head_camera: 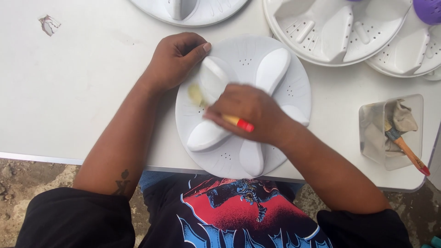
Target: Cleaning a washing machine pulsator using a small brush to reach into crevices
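Head: R hand [250, 112] grip closed round brush [229, 120].

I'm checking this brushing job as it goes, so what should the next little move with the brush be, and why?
Probably draw the brush on along the raised fin of the white disc. The right hand holds it with its blurred bristle end at the fin's base, while the left hand steadies the disc's upper edge. How much is already covered cannot be told.

Both bare forearms reach forward and angle inward. The left hand [177, 59] lies palm-down, fingers [200, 48] curled; the right hand [250, 112] is closed in a grip, knuckles up.
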